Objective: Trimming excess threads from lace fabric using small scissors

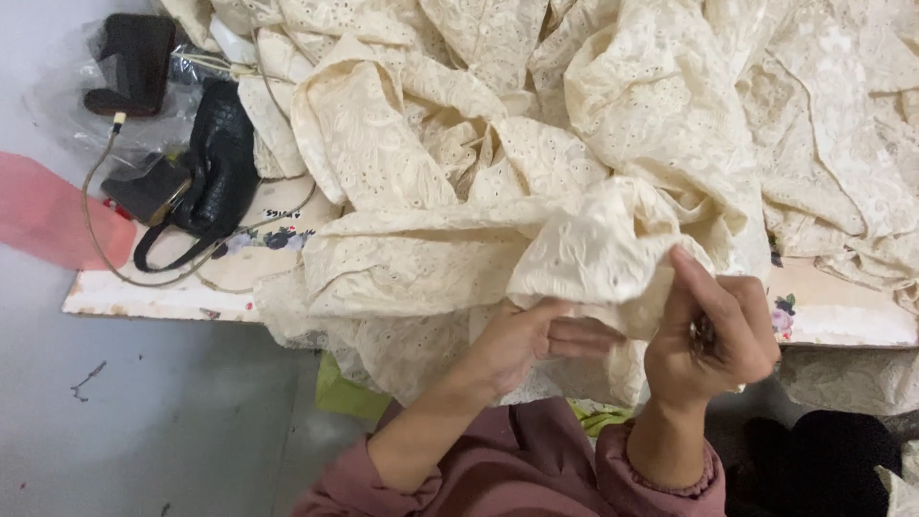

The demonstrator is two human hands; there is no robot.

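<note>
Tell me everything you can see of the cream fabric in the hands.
The cream fabric looks like thin eyelet lace, embroidered and dotted with small holes. It lies crumpled in a big heap over the board, hanging off its near edge. The left hand and right hand pinch a bunched fold, lifted above the lap.

board point(153, 297) | cream eyelet fabric point(536, 144) | black handbag point(215, 163)

A garment workshop is showing itself here: heaps of cream eyelet-embroidered cotton fabric point(593, 144) are spilling across a low floral-printed work board point(172, 292) that is lying on a bare grey concrete floor point(144, 412), with a black quilted handbag point(215, 163) sitting alongside.
</note>
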